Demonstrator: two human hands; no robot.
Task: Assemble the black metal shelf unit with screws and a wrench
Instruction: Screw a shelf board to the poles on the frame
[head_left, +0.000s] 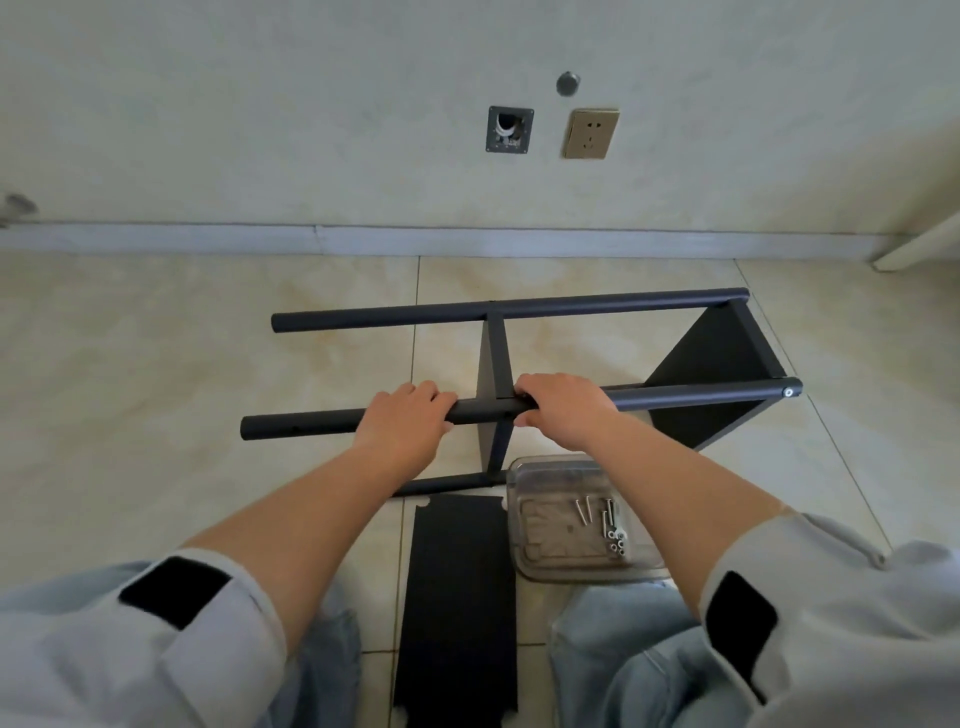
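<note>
Lying on its side on the floor, the shelf frame (519, 353) is gripped at its near upper pole (483, 408) by 2 hands, the left hand (402, 421) and right hand (563, 410) both curled round it. The middle shelf (496, 358) joins between the fingers. The pole should be held steady and square (judged best) before 1 screw is taken from the clear tray (571, 519) just behind the right fingers, beside the loose black panel (457, 597).

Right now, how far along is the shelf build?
Partly built: two shelf panels, the end panel and middle panel, already sit between the poles. In hand: the left hand and right hand both grip the near top pole. Left: the loose panel on the floor and the screws in the clear tray.
</note>
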